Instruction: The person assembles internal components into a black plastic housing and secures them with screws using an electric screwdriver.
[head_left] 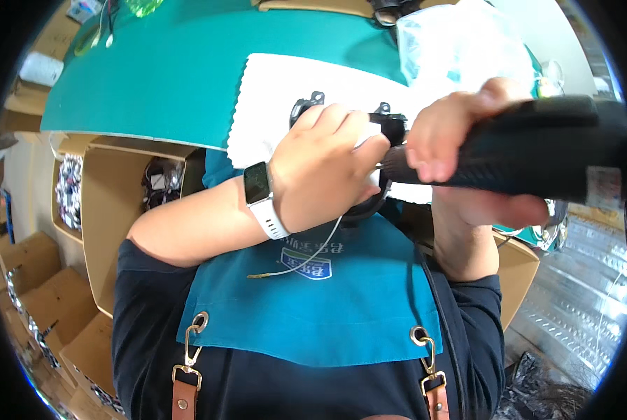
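Note:
My left hand [324,161] is closed over a black plastic part [392,124] with screw lugs along its far edge. Much of that part is hidden under the fingers, and it lies over the near edge of a white cloth [278,80]. In my right hand [443,136] is a large black electric screwdriver [530,157], held level with its tapered nose pointing left. The nose comes right up to the part by my left thumb; whether its tip touches a screw is hidden. A thin white wire [313,255] hangs from beneath my left hand over my apron.
The cloth lies on a green table mat [166,77]. A clear plastic bag [460,45] sits at the far right, beside black parts [394,10]. Cardboard boxes [110,217] with contents stand at the left, and another box [520,276] is near my right elbow.

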The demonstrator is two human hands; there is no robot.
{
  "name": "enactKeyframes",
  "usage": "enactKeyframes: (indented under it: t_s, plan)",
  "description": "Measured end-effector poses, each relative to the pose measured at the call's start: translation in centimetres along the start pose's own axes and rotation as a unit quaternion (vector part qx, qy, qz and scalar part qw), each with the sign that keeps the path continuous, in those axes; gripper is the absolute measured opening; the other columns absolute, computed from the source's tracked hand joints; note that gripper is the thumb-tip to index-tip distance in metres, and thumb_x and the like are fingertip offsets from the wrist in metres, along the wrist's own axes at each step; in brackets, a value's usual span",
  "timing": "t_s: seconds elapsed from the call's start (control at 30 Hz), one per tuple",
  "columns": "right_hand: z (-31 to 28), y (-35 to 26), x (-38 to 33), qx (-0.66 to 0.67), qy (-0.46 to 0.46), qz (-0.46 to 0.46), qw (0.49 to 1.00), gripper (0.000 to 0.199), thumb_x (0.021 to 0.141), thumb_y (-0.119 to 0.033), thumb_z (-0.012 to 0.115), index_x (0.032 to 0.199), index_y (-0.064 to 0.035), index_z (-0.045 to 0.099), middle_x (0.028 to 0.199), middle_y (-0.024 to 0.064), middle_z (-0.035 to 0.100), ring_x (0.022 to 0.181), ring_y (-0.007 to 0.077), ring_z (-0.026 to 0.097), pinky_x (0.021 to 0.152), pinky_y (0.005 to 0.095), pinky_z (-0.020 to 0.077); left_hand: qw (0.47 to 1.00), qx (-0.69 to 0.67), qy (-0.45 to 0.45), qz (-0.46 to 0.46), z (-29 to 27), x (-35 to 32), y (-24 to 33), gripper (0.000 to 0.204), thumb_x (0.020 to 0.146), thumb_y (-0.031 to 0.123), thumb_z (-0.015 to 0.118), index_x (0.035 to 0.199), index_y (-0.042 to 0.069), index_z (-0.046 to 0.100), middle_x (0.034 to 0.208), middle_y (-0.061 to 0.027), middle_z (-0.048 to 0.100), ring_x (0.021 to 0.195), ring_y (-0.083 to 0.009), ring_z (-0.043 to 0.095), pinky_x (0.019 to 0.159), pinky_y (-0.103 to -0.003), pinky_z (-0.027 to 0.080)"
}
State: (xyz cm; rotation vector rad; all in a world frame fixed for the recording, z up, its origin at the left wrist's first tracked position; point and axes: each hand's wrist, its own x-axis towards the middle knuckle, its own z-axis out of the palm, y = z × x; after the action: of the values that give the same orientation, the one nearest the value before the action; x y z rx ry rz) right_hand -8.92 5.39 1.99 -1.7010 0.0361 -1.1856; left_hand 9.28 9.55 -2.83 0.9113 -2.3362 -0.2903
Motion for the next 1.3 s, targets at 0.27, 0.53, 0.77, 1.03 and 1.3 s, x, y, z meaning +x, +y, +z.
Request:
enactKeyframes:
  t_s: [0.27, 0.53, 0.77, 1.03, 1.3]
  plan:
    - [-1.0, -8.6, -4.0, -0.088, 0.353, -0.188, 0.912, 0.093, 0.073, -0.082, 0.056, 0.128, -0.0081, 0.043, 0.071, 0.0048, 0.051, 0.059, 0.0186, 0.05, 0.057, 0.0342, 0.0454, 0.996, -0.001, -0.082, -0.032, -1.5, -0.3, 0.6, 0.067, 0.067, 0.031, 0.082, 0.121, 0.004, 0.056, 0.123, -0.019, 0.053, 0.116, -0.0382, 0.049, 0.1, -0.048, 0.038]
    - [-10.4, -8.0, -11.3, -0.305, 0.525, -0.088, 0.79, 0.081, 0.075, -0.072, 0.064, 0.122, -0.0085, 0.046, 0.069, 0.0088, 0.056, 0.063, 0.0209, 0.053, 0.064, 0.0367, 0.046, 0.984, -0.006, -0.16, 0.082, -5.5, -1.9, -1.8, 0.076, 0.062, 0.038, 0.081, 0.129, 0.013, 0.057, 0.141, -0.0156, 0.047, 0.131, -0.04, 0.042, 0.103, -0.053, 0.033]
    - [-11.0, -6.7, -11.3, -0.284, 0.533, -0.076, 0.793, 0.078, 0.074, -0.071, 0.066, 0.119, -0.0095, 0.049, 0.069, 0.0081, 0.056, 0.062, 0.0209, 0.053, 0.064, 0.035, 0.0455, 0.976, 0.035, -0.189, 0.1, -5.5, -3.9, -2.9, 0.075, 0.056, 0.031, 0.08, 0.128, 0.021, 0.061, 0.145, -0.0131, 0.047, 0.134, -0.0382, 0.04, 0.103, -0.051, 0.032]
    - [-11.3, -5.9, -11.7, -0.289, 0.528, -0.053, 0.797, 0.078, 0.075, -0.071, 0.065, 0.118, -0.0084, 0.049, 0.07, 0.008, 0.056, 0.063, 0.0201, 0.053, 0.065, 0.0357, 0.0455, 0.983, 0.091, -0.111, 0.119, -4.3, -4.6, -2.9, 0.05, 0.072, 0.024, 0.072, 0.122, 0.026, 0.064, 0.142, -0.0081, 0.052, 0.131, -0.0261, 0.044, 0.105, -0.041, 0.03]
    - [-11.5, -5.7, -10.9, -0.303, 0.511, -0.017, 0.804, 0.083, 0.077, -0.074, 0.057, 0.12, -0.0037, 0.044, 0.068, 0.0083, 0.053, 0.06, 0.0201, 0.05, 0.065, 0.0367, 0.0434, 0.978, 0.113, -0.069, 0.159, -3.8, -4.2, -3.3, 0.037, 0.082, 0.017, 0.063, 0.118, 0.024, 0.067, 0.133, -0.0124, 0.059, 0.122, -0.0275, 0.054, 0.098, -0.039, 0.036]
